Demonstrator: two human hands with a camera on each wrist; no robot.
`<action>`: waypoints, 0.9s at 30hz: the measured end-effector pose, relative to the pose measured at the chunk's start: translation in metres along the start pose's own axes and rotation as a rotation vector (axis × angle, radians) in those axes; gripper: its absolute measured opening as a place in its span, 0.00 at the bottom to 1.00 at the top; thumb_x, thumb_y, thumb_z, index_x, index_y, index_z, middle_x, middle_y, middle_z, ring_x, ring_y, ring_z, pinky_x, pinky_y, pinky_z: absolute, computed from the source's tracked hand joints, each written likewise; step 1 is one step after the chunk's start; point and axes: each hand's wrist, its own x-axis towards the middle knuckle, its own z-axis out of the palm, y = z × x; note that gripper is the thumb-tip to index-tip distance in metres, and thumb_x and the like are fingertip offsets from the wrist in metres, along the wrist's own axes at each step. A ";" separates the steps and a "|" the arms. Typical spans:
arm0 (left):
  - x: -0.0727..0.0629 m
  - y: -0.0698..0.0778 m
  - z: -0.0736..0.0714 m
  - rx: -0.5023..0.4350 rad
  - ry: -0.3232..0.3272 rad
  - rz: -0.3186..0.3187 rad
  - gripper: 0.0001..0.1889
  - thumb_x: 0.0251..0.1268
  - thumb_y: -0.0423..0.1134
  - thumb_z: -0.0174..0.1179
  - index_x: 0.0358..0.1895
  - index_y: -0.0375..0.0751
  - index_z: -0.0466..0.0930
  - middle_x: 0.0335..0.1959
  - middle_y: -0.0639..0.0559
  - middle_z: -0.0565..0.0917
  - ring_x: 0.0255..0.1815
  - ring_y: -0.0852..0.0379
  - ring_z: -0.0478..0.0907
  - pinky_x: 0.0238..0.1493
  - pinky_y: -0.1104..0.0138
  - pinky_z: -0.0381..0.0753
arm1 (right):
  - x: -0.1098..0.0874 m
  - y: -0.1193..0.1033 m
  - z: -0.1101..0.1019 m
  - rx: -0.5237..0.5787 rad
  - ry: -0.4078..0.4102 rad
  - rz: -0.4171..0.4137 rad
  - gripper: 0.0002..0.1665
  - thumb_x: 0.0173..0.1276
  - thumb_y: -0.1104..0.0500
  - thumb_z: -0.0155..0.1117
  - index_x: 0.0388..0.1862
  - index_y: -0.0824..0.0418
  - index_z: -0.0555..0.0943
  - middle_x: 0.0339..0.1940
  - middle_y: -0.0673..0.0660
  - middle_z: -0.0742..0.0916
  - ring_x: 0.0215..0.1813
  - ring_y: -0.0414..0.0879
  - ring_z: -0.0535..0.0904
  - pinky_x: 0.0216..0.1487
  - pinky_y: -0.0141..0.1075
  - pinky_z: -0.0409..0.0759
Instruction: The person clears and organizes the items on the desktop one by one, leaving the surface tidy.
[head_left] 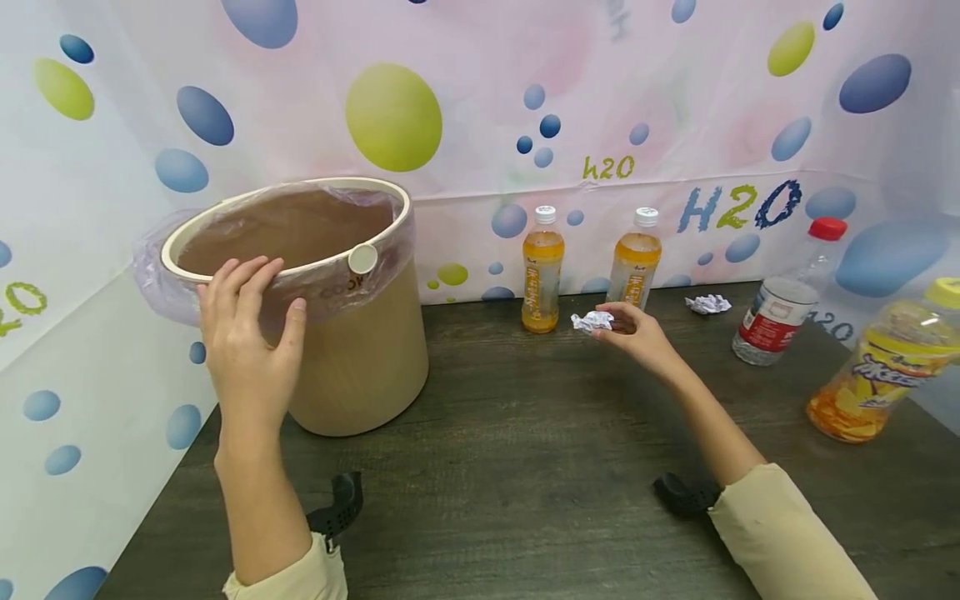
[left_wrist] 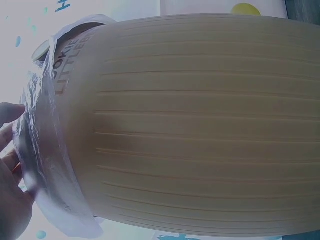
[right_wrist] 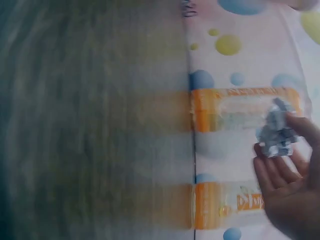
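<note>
In the head view, my left hand [head_left: 251, 333] is at the near rim of a beige trash bin [head_left: 360, 358], its fingers fairly straight against the edge and the thumb spread apart. A thin, clear lilac bag [head_left: 168, 279] lines the bin and folds over its rim. The left wrist view shows the bin's ribbed side [left_wrist: 200, 125] and part of the hand [left_wrist: 12, 185] by the bag. My right hand [head_left: 633, 333] pinches a crumpled white paper ball [head_left: 592, 322] above the table, in front of two orange-drink bottles. The right wrist view shows the paper ball [right_wrist: 277, 130] between thumb and fingers.
Orange-drink bottles with white caps [head_left: 542, 275] [head_left: 637, 258] stand near the back wall. Another paper ball [head_left: 707, 304] lies farther right. Beyond the right arm are a red-capped bottle [head_left: 776, 317] and a yellow-capped bottle [head_left: 873, 375]. Everything stands on a dark wooden table [head_left: 510, 475].
</note>
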 end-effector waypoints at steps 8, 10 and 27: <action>-0.001 -0.003 0.000 0.018 -0.015 0.014 0.19 0.56 0.29 0.60 0.53 0.32 0.76 0.55 0.41 0.74 0.65 0.50 0.59 0.68 0.60 0.39 | 0.016 -0.039 0.013 -0.004 -0.040 -0.054 0.31 0.63 0.53 0.62 0.62 0.64 0.68 0.63 0.63 0.70 0.61 0.59 0.66 0.59 0.50 0.66; -0.001 -0.004 0.000 0.019 -0.020 0.017 0.19 0.56 0.30 0.59 0.53 0.33 0.75 0.55 0.42 0.73 0.65 0.51 0.58 0.68 0.60 0.38 | 0.021 -0.051 0.016 -0.005 -0.045 -0.075 0.31 0.63 0.53 0.62 0.62 0.64 0.68 0.62 0.63 0.71 0.61 0.58 0.67 0.59 0.49 0.67; -0.001 -0.003 -0.001 0.002 -0.014 0.024 0.19 0.57 0.31 0.58 0.53 0.32 0.75 0.55 0.41 0.74 0.65 0.51 0.59 0.68 0.59 0.39 | 0.058 -0.163 0.042 0.024 -0.123 -0.262 0.28 0.62 0.55 0.63 0.60 0.58 0.71 0.52 0.55 0.78 0.53 0.46 0.73 0.51 0.41 0.73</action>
